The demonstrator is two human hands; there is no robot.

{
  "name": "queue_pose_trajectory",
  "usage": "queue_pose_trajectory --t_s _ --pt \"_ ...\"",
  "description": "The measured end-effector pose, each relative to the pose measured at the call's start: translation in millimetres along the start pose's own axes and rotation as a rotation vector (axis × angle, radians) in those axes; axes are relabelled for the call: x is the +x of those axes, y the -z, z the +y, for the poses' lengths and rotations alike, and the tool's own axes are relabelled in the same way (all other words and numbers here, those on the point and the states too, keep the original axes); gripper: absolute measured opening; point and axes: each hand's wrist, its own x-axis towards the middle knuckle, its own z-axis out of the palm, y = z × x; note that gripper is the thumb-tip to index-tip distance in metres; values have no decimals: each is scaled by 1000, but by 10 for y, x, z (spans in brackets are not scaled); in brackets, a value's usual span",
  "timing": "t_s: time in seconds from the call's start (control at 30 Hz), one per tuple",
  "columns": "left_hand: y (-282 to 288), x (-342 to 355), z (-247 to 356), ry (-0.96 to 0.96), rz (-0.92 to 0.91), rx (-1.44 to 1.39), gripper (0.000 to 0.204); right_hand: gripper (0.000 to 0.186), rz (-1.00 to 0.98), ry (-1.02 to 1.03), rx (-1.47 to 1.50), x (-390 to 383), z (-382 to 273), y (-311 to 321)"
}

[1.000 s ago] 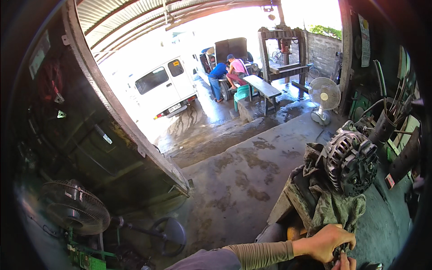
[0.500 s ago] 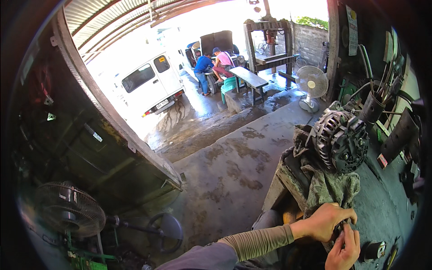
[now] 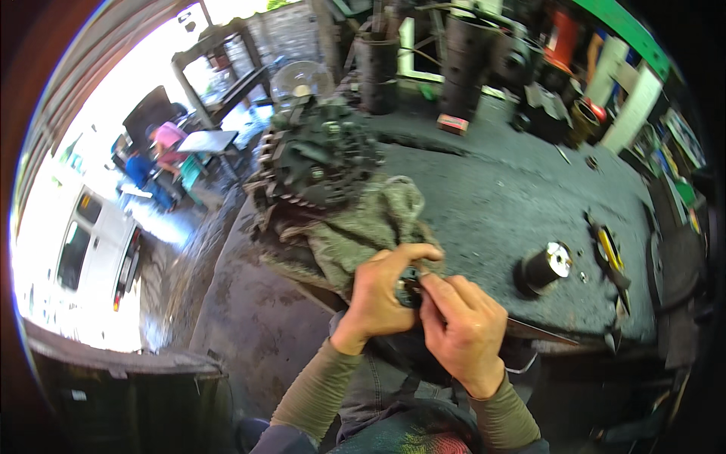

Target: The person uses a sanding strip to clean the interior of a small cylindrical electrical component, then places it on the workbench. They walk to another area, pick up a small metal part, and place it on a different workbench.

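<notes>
My left hand point(image 3: 382, 295) is curled around a small dark part point(image 3: 408, 287) with metallic bits, held just off the bench's near edge. The fingertips of my right hand point(image 3: 465, 325) are pinched at that part's right side; what they grip there is hidden. Just beyond my hands a patterned grey-green rag point(image 3: 363, 234) hangs over the bench corner. On the rag rests an alternator point(image 3: 321, 163) with a slotted dark housing. A short dark cylinder point(image 3: 543, 268) with a shiny metal end stands on the bench to the right.
The dark workbench point(image 3: 484, 197) carries a yellow-handled tool point(image 3: 609, 250), small loose hardware and a small red box point(image 3: 453, 124). Dark tubes point(image 3: 378, 72) holding rods line its back. At left are a fan point(image 3: 302, 82), a white van point(image 3: 91, 250) and two people by a bench.
My view has swung right, bringing more of the workbench in sight. My hands stay together, and the small dark part between them now shows.
</notes>
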Motion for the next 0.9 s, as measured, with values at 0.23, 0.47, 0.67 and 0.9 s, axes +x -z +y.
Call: queue_pose_trajectory --t_s 0.23,0.47,0.67,0.9 --pt "-46 -1 37 66 -47 -105 54 27 101 60 32 -5 38 31" --pt "-45 -29 -10 26 -46 -15 54 32 92 101 75 -45 62 -18" --pt "-77 -46 18 102 -12 -68 64 31 25 96 134 -48 175 37" --pt "-74 -46 32 60 -24 20 62 28 14 83 99 -90 124 31"
